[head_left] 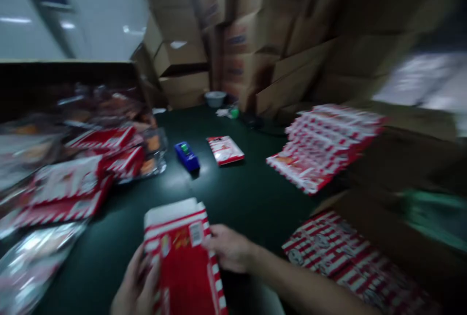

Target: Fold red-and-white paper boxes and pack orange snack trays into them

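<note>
Red-and-white striped cardboard carton [182,261] runs roughly 11 to 5 o'clock; left hand [136,288] clasps its 8 o'clock edge, right hand [228,249] pinches 3 o'clock, both equally close.

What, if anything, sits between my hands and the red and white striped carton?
Nothing visible. The left hand and the right hand both grip the red and white striped carton directly, one on each side edge.

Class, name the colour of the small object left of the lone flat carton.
The object is blue, green on top; head view.
</note>
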The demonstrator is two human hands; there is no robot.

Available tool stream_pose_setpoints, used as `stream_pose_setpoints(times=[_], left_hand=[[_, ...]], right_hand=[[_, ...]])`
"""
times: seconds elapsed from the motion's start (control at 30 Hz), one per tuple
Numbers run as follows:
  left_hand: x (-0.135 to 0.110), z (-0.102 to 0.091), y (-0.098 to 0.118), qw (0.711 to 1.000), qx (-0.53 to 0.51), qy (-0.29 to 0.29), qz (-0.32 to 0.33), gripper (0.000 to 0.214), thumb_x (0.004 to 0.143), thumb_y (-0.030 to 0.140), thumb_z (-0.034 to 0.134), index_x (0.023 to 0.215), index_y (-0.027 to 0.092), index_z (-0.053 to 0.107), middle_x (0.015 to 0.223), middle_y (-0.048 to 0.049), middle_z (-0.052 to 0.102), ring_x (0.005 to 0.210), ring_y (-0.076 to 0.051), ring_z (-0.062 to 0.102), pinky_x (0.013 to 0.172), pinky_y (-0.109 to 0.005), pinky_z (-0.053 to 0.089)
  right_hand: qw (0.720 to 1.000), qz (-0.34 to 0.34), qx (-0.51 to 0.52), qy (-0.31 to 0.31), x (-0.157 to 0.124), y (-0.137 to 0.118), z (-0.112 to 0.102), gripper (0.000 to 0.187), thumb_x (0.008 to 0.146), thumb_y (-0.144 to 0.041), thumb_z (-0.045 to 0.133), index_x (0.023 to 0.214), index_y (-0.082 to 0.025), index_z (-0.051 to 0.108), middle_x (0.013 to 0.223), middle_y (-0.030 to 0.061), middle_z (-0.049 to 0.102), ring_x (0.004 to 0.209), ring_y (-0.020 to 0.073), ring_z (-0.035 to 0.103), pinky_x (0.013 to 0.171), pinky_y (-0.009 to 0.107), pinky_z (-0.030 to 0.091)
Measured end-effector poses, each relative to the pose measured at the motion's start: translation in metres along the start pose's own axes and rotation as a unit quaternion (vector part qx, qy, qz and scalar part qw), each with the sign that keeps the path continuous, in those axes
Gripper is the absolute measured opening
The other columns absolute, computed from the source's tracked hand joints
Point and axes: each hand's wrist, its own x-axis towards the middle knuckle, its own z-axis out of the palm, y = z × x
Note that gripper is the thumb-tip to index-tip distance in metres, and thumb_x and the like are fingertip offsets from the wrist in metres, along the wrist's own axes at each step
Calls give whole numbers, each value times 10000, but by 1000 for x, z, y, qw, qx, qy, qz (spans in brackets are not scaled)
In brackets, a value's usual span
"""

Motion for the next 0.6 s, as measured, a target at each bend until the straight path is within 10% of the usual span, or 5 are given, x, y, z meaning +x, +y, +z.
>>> stream_pose_setpoints(times=[0.13,0.2,0.37,0.6], left_hand=[[-16,-6,10,975,-125,-182,-30,826,761,474,623,1441,172,265,1152,-126,686,1030,-299,657,881,-414,542],[-18,-3,10,963,-139,-230,-12,648,826,428,576,1391,185,373,1204,-121,661,1076,-275,637,927,-394,522],[-19,3,6,980,-116,-161,19,389,817,351,607,1159,167,586,1162,-130,675,1066,-293,636,890,-389,534],[-20,-1,5,964,-214,-136,-84,757,750,366,678,1388,173,318,1028,-135,713,864,-263,702,752,-375,560]], right_hand=[[999,30,-13,28,-10,-7,3,576,764,-368,725,1262,-185,501,1063,82,710,899,217,696,888,382,494],[992,68,-87,69,-8,-9,-1,749,791,-407,688,1409,-244,297,1076,91,704,841,250,712,782,410,545],[983,62,-145,90,-12,-5,2,990,763,-432,683,1480,-301,15,1195,124,638,761,256,712,705,434,567],[995,-15,-97,-5,-20,5,-10,991,761,-443,718,1482,-353,44,1390,151,446,1070,291,614,839,459,525]])
